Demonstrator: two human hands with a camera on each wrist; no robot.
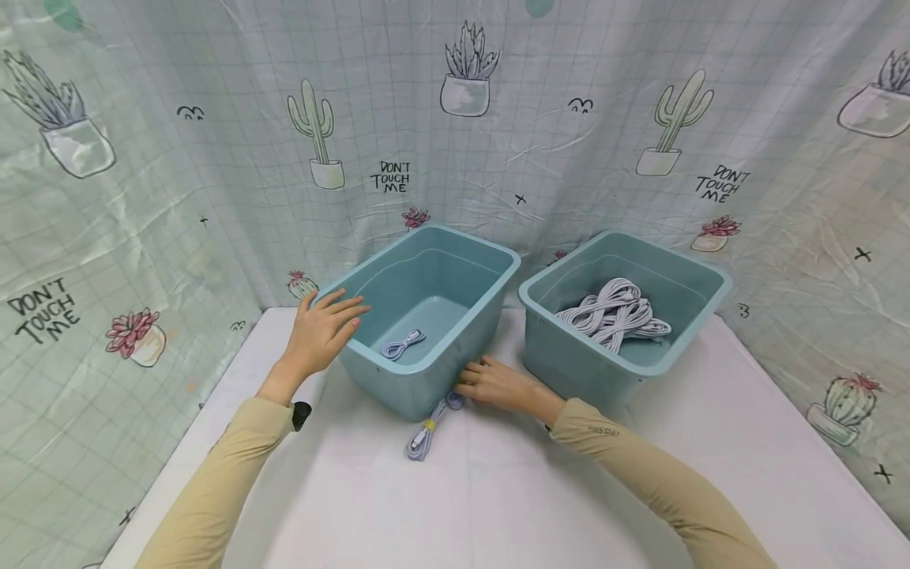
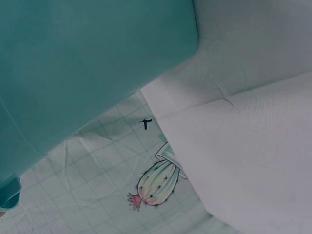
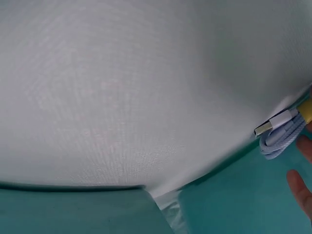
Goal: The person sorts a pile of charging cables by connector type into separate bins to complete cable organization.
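Note:
My left hand (image 1: pixel 321 330) is at the near left rim of the left blue bin (image 1: pixel 465 336), its spread fingers reaching over the edge. One coiled cable (image 1: pixel 404 344) lies on that bin's floor. Between the two bins, low by the left bin's right wall, my right hand (image 1: pixel 498 385) pinches a coiled lavender USB cable (image 3: pixel 282 134) near its yellow band. Its metal plug points away from the fingers in the right wrist view. In the head view a yellow-banded cable bundle (image 1: pixel 424 438) lies on the table just below that hand, beside the bin's near corner.
The right blue bin (image 1: pixel 590 356) holds a heap of white coiled cables (image 1: pixel 614 312). Both bins stand on a white table (image 1: pixel 370 498). A curtain (image 1: pixel 398 95) printed with cacti hangs behind and along both sides.

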